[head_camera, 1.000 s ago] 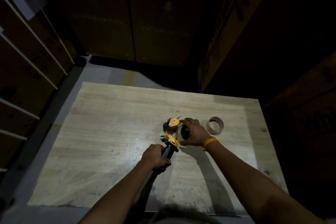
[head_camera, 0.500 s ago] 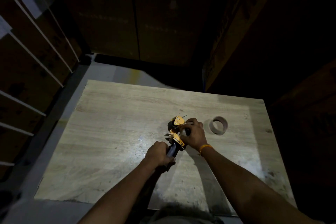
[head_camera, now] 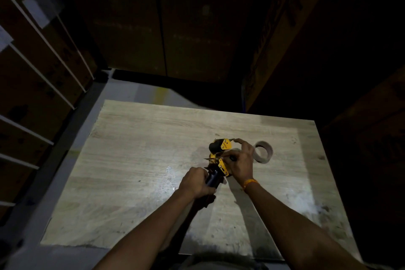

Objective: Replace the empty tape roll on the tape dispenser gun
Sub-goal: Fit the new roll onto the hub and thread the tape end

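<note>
Right hand now spread wider over dispenser, seemingly.

We've 1 cam, on the head, looking fwd & down, close above the table.

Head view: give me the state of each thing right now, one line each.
tape dispenser gun: off the table, held by both hands.
left hand: closed around the dark handle.
right hand: on the gun's roll side, index finger extended.
brown roll: on the table, untouched.
</note>
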Demonstrator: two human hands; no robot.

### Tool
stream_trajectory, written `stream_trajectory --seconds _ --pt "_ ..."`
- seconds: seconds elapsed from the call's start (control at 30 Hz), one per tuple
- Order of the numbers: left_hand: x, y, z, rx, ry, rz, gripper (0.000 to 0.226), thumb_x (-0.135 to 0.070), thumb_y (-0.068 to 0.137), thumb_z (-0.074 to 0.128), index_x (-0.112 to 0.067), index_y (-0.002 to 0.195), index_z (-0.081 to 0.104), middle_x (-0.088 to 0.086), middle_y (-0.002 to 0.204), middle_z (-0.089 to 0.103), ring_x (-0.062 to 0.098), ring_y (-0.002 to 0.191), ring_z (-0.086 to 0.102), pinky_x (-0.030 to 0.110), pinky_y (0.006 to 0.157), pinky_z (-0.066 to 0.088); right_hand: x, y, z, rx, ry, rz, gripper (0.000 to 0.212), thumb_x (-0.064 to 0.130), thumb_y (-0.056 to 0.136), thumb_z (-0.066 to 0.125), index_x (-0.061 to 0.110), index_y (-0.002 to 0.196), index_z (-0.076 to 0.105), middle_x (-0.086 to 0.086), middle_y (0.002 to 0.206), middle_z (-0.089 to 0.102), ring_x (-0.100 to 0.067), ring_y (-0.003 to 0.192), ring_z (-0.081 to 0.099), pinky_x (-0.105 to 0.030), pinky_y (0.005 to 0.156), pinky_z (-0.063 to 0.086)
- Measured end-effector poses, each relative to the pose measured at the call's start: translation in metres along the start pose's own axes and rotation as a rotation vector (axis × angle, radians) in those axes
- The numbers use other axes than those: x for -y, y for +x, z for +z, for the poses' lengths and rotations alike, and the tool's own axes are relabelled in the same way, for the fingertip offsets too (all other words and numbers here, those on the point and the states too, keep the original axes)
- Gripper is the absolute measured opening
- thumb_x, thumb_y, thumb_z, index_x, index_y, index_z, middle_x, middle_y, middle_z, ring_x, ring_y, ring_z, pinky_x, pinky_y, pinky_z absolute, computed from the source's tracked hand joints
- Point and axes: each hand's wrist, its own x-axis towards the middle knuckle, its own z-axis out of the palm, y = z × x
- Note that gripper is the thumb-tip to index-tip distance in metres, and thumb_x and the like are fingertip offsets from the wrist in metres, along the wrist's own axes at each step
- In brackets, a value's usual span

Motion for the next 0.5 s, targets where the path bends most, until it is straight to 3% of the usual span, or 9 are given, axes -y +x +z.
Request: stream_trajectory --seconds 0.1,0.23,0.37,0.5 --pt "-0.017 -0.002 -0.003 -0.033 -0.042 0.01 0.032 -0.043 0.06 0.086 -0.018 0.068 0.068 0.008 0.078 0.073 0.024 0.074 0.071 0.037 0.062 0.059 0.001 -0.002 -0.008 -0.051 -0.016 -0.036 0.013 0.021 0.076 0.085 0.033 0.079 0.083 0.003 0.156 0.04 -0.032 0.139 0.033 -0.043 0.107 0.034" --pt "-0.036 -0.004 -0.007 -0.023 -0.042 -0.027 0.032 -0.04 0.058 0.087 -0.018 0.063 0.064 0.002 0.068 0.066 0.02 0.068 0.067 0.033 0.056 0.053 0.004 0.001 -0.018 -0.077 0.019 -0.058 0.013 0.017 0.078 0.083 0.029 0.08 0.084 0.005 0.158 0.039 -0.029 0.14 0.034 -0.041 0.112 0.033" --pt "-0.051 -0.005 -0.008 -0.04 -0.021 -0.049 0.033 -0.038 0.06 0.087 -0.015 0.072 0.066 -0.001 0.068 0.059 0.022 0.073 0.067 0.029 0.057 0.051 0.006 0.006 -0.027 -0.106 0.069 -0.099 0.017 0.012 0.076 0.083 0.027 0.083 0.085 0.003 0.155 0.045 -0.028 0.139 0.037 -0.034 0.112 0.03" --pt "-0.058 -0.008 -0.008 -0.1 0.066 -0.082 0.043 -0.042 0.065 0.087 -0.013 0.092 0.07 0.008 0.09 0.069 0.029 0.091 0.072 0.032 0.064 0.051 0.009 0.008 -0.03 -0.14 0.207 -0.07 0.022 0.007 0.073 0.087 0.028 0.077 0.083 0.005 0.152 0.047 -0.025 0.142 0.035 -0.038 0.116 0.031"
